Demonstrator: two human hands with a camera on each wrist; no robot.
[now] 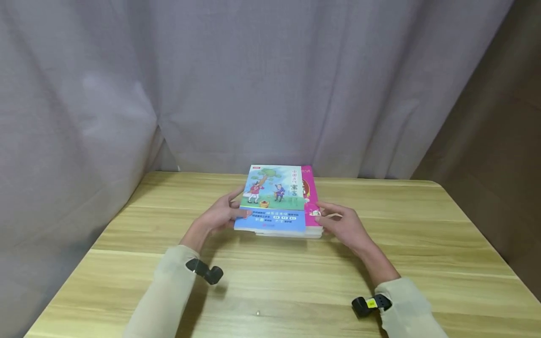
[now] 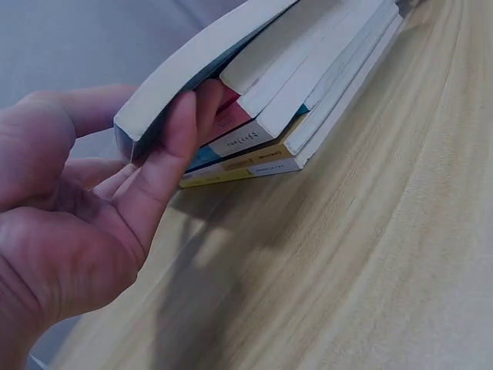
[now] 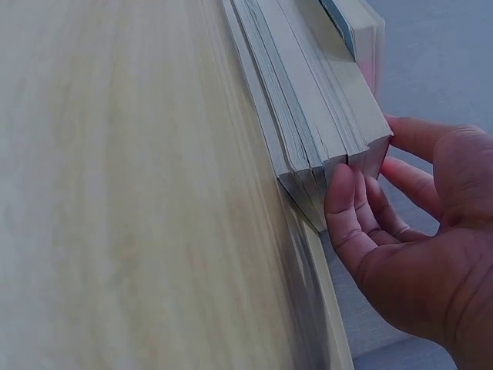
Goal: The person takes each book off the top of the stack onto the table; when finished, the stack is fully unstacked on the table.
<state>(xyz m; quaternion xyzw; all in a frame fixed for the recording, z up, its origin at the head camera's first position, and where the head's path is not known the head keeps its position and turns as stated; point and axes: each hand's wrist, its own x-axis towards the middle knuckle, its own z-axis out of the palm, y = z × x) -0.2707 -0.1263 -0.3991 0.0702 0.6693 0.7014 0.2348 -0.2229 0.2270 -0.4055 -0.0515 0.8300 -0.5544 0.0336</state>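
A picture book (image 1: 270, 188) with a tree, two figures and a blue lower band lies over a pink book (image 1: 311, 188) and shifts to its left. My left hand (image 1: 217, 213) pinches the picture book's left edge, thumb on the cover and fingers beneath. In the left wrist view, that edge stands raised above the stack of books (image 2: 254, 139), a gap showing between them. At the stack's right side, my right hand (image 1: 348, 227) grips the near corner. Its fingers (image 3: 347, 208) lie against the stacked books' ends in the right wrist view, with other fingertips at the top book's edge.
A wooden table (image 1: 262, 277) lies under the books, its far edge close behind them. Grey curtain (image 1: 253, 84) hangs at the back, and a brown one (image 1: 490, 155) at the right. A tiny pale speck (image 1: 258, 313) shows near the front.
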